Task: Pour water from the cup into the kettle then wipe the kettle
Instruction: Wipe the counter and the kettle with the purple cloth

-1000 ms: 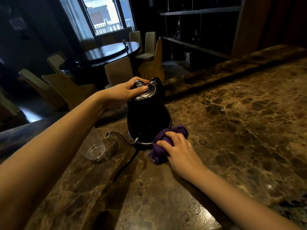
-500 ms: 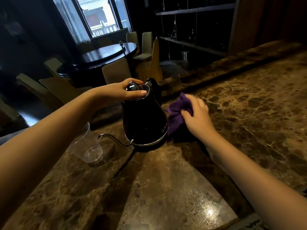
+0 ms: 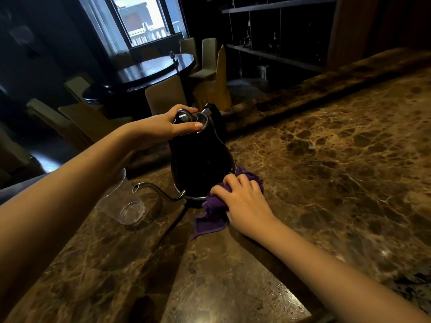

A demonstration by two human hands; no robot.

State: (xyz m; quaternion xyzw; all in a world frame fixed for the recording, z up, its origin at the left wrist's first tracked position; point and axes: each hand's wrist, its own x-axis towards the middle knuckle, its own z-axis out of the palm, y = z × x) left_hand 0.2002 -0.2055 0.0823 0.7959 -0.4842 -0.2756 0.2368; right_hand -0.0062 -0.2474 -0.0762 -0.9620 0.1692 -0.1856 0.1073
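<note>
so the clear cup (image 3: 126, 201) is stood empty on the marble counter (image 3: 326, 159), just left of the spout. The black kettle (image 3: 200, 164) is steadied from above, its lid clasped by the left hand (image 3: 168, 125). Probably heavy now it's been filled, and glossy so likely slippery, so the top is judged the safest hold. A soft purple cloth (image 3: 213, 210) is bunched in the closed right hand (image 3: 242, 199) and pressed against the kettle's base

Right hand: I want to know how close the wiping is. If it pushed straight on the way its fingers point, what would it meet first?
The right hand, clutching the purple cloth, points at the base of the black kettle; the cloth looks already pressed against it.
</note>
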